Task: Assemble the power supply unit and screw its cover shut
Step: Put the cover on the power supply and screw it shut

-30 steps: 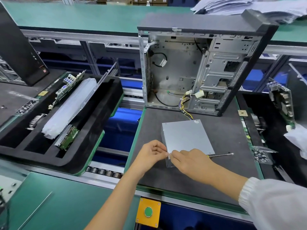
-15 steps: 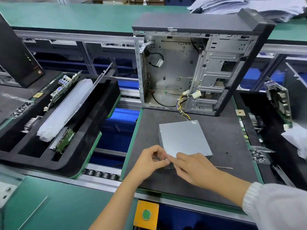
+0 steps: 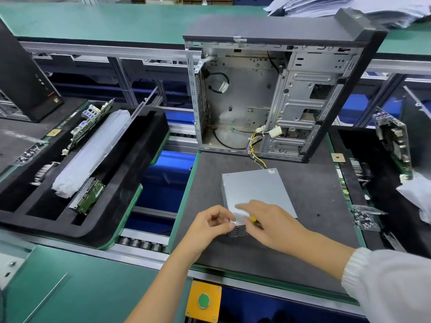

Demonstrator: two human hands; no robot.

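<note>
Nearest, at the front edge of the surface (image 3: 310,190), a dark grey mat on a green-edged pallet, both hands meet over the near-left corner of the power supply unit (image 3: 256,190). The left hand (image 3: 210,226) has its fingers curled, thumb and forefinger pinched on something small and pale at that corner; what it is cannot be told. The right hand (image 3: 268,223) lies above the unit's near edge, its fingers blurred; a bit of yellow shows beneath them, and whether they grip it cannot be told. A white sleeve (image 3: 391,283) covers that forearm.

The unit is a flat grey metal box lying on its broad face near the middle of the surface. Its long axis runs from the front edge toward the back, turned slightly to the left. The perforated vent side faces the front edge; the far end points at the case, and a bundle of yellow and black wires (image 3: 256,157) leaves the far right corner and runs into the case.

At the back edge stands the open computer case (image 3: 268,101), upright, its bare metal interior facing forward. A clear bag of screws (image 3: 365,217) lies just past the right edge. Off the left edge, across a gap showing blue bins, a black foam tray (image 3: 130,183) holds circuit boards and a white wrapped part. Beyond runs a green workbench (image 3: 93,22) with a stack of papers (image 3: 363,8) at its far right.
</note>
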